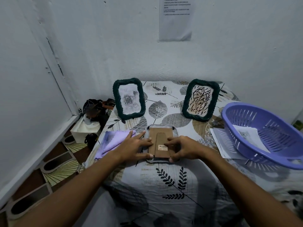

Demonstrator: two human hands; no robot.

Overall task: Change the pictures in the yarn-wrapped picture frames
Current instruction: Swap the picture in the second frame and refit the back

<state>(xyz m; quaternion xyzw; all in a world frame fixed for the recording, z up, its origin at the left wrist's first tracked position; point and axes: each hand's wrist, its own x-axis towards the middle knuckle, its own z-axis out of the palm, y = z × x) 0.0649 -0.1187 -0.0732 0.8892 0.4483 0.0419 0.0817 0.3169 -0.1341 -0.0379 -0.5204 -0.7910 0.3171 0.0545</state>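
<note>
While both hands work at it, a face-down frame (160, 141) lies at the picture's centre on the leaf-print cloth (172, 177), its brown backing and stand up. A small barcode sticker (162, 147) sits on the stand; its print is too small to read. The left hand (136, 147) and right hand (182, 148) curl their fingers onto the frame's sides, thumbs at the near edge. Two dark frames (129, 99) (200, 99) stand upright behind. Upper centre, a wall notice (176, 18) is blurred and cut off at the top. At right, a purple basket (262, 136) partly covers some printed sheets (226, 145).
</note>
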